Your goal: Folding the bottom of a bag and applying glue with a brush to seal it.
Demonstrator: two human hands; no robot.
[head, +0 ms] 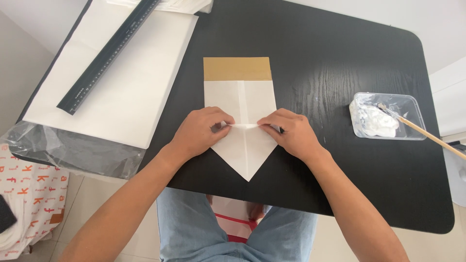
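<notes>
Nearest the camera, below the edge of the black table (315, 58), are the person's legs in pale blue jeans (189, 228).

On the table just past that edge lies the folded white paper (245, 104), its near end brought to a point that aims at the person. The left hand (196, 133) rests on the paper's left side and the right hand (291, 133) on its right side. Both hands are curled, fingertips bent down and pressing on a raised horizontal crease across the paper's middle; the 2 sets of fingertips nearly meet at the centre. Neither hand lifts the paper; it lies flat under them. Whether the thumbs pinch the crease I cannot tell.

Beyond the hands the paper runs on as a rectangle with a centre fold line, and its far end shows a tan brown strip (237, 69).

To the right of the paper, well apart, stands a clear plastic tray (410, 104) holding white paste (374, 122), with a wooden stick (427, 133) leaning out toward the right.

To the left of the paper lies a large white sheet (131, 82), and on it, farther off, a long dark ruler (108, 53) set diagonally. A clear plastic film (63, 150) sits at the sheet's near-left corner.
</notes>
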